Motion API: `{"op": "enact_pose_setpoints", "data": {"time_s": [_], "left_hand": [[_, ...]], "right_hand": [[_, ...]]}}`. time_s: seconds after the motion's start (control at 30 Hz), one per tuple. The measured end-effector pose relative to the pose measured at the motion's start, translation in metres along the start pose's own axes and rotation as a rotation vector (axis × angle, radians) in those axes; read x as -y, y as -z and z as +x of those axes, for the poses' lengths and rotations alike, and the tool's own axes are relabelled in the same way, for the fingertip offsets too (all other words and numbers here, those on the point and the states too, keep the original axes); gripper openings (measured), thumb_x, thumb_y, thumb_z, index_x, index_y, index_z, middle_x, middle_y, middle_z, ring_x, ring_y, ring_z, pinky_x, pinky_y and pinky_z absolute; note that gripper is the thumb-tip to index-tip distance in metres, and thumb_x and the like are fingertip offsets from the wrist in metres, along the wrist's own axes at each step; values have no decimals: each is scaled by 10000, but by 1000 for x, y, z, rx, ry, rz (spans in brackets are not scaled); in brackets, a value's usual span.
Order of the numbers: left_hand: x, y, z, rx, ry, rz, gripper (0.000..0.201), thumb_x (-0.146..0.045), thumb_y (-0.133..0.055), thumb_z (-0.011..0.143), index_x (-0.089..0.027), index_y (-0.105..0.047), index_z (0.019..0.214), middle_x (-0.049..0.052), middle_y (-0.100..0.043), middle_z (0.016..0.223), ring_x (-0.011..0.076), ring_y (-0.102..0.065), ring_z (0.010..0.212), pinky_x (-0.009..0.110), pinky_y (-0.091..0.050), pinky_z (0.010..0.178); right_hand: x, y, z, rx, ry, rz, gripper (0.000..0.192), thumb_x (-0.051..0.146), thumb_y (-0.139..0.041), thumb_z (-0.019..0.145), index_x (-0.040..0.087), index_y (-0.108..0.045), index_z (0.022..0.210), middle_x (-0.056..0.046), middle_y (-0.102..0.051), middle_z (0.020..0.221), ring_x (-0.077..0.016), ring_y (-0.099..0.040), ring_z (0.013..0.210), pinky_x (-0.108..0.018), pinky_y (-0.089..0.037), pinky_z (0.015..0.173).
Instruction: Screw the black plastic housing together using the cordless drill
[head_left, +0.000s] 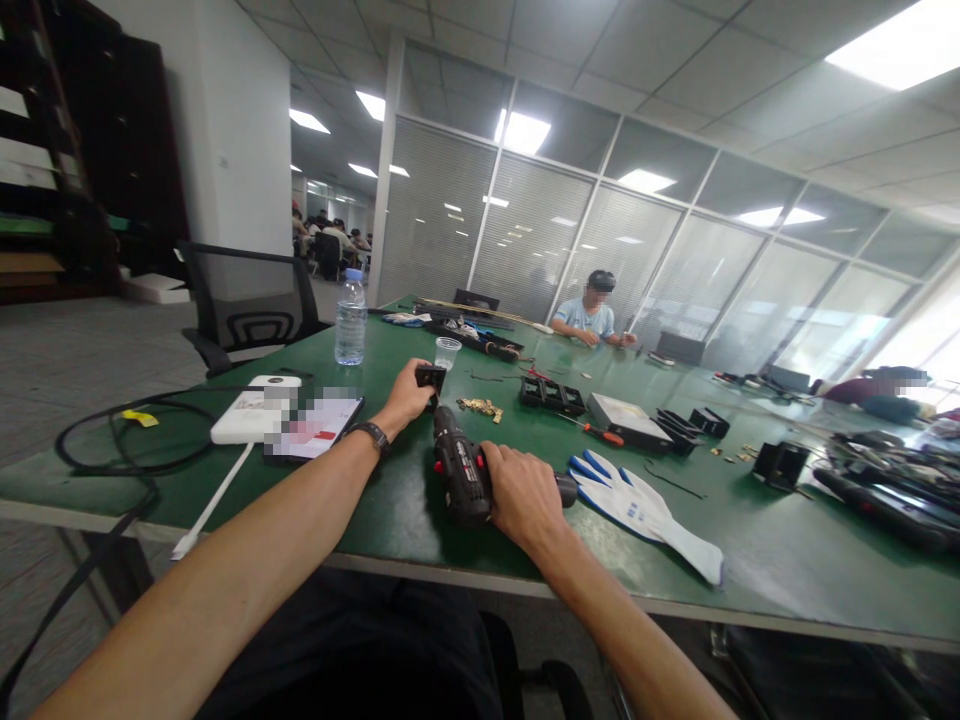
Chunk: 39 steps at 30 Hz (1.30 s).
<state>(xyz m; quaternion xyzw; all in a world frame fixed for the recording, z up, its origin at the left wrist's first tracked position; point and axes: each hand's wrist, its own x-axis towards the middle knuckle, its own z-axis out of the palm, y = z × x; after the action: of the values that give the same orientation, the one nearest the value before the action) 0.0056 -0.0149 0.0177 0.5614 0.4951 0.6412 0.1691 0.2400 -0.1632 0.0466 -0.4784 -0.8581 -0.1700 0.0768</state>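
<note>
From my remote station I am seeing the left hand (409,394) pinching a small black part (430,377) between thumb and fingers, over the near side of the green table (397,512), probably steadying it against the tool's push. The right hand (526,490) is curling its fingers around the grip of a power drill (459,468), their tips hidden from me; its nose is pointing at the part, apparently for alignment, though I cannot tell whether they are touching. Brass pieces (481,407) are lying just beside, presumably for easy reach.
</note>
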Motion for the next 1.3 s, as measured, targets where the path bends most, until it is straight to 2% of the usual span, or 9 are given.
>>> {"op": "enact_pose_setpoints", "data": {"time_s": [0.33,0.77,1.3], "left_hand": [[-3,1,-2,-2,2,-1,418,-84,-595,567,-174,-580,975,21,-630,881,171,-580,837,312,-445,826],[-4,1,-2,-3,9,25,418,-90,-597,562,-176,-579,971,23,-632,887,176,-581,843,317,-449,829],[-9,2,-3,1,5,43,410,-92,-590,559,-175,-575,961,28,-629,897,175,-580,841,319,-450,840]], "right_hand": [[-1,-1,0,-6,17,-15,256,263,-554,791,219,-498,1037,-76,-631,987,-241,-594,847,-321,-357,697],[-2,-3,0,-43,26,-2,273,236,-572,739,218,-500,1002,-59,-635,955,-235,-589,814,-313,-332,663],[-1,-2,0,-33,13,-4,239,226,-549,771,215,-506,1006,-64,-640,961,-233,-597,825,-317,-352,678]]}}
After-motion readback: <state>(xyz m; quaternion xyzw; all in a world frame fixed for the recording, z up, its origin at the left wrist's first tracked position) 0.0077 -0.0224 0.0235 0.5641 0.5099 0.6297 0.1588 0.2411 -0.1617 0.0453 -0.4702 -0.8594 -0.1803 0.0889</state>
